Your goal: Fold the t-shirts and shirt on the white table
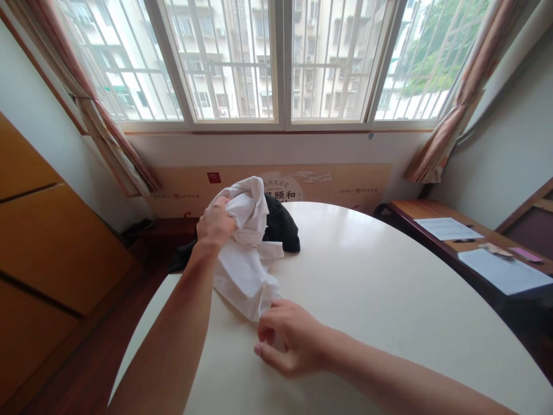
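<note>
The white cloth (245, 274) lies on the left part of the white, round-edged counter (371, 288). Its far portion is bunched and raised; its near portion spreads in loose folds toward the person, with a narrow flap projecting to the right.

Of the two hands, the left hand (216, 222) grips the bunched upper portion, fingers closed over the fabric. The right hand (290, 337) is at the near lower corner of the cloth, fingers curled, thumb extended to the left and apart from the fabric. The knuckles meet the cloth edge in this view; whether the fingers pinch it cannot be told.

Black fabric (283, 226) lies behind and to the right of the white cloth, partly covered by it. Dark material also shows left of the left wrist, at the counter's edge; whether it is the same piece cannot be determined.

To the right, a wooden side surface (412, 214) bears white papers (503, 270) and a pink item (526, 255). A barred window (283, 63) stands beyond, flanked by tied curtains (453, 129).
</note>
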Motion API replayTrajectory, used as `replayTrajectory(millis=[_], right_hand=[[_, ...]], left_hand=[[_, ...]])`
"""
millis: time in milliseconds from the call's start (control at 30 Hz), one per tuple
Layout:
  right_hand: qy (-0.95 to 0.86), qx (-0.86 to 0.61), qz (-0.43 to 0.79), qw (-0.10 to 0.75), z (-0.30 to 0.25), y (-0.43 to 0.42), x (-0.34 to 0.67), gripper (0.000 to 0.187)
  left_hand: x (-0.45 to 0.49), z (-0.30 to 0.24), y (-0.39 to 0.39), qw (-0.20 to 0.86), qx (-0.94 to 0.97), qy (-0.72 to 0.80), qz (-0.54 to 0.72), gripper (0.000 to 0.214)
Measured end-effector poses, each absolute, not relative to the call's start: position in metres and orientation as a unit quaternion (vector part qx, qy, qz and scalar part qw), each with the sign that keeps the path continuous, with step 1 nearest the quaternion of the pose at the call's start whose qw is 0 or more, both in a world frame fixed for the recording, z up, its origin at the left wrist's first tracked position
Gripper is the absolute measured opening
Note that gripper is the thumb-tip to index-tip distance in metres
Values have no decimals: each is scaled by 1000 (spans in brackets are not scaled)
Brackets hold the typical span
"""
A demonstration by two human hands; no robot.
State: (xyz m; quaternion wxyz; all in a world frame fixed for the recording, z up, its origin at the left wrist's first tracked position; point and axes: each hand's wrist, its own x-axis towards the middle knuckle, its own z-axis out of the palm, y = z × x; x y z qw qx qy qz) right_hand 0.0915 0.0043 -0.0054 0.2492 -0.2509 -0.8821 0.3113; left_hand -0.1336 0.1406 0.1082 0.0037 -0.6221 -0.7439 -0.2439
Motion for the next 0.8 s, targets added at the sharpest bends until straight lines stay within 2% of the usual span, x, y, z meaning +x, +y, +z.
replayTrajectory(millis=[67,133,233,300,400,500,600,733,800], right_hand=[[-905,-202,269,260,-6,-1,90,24],[-923,-163,235,257,-5,-3,91,44],[-948,-136,191,217,0,-4,92,61],[-960,-120,170,186,1,-5,91,57],[-965,-88,167,180,0,-6,88,43],[-964,-72,162,196,-4,-7,84,22],[-966,-63,131,214,-9,-7,79,2],[-965,-79,79,236,-26,-15,78,23],[-967,-63,50,243,-40,-22,79,33]], left_hand=[[-133,118,138,81,-615,-726,-298,47],[-130,119,138,143,-617,-696,-339,52],[-127,107,143,128,-629,-711,-287,65],[-125,100,143,44,-649,-739,-177,77],[-119,105,134,-43,-665,-745,-43,98],[-110,121,119,-28,-664,-747,-5,121],[-99,128,106,-17,-675,-737,13,131],[-84,110,77,-3,-738,-671,65,139],[-80,93,53,-23,-795,-601,77,132]])
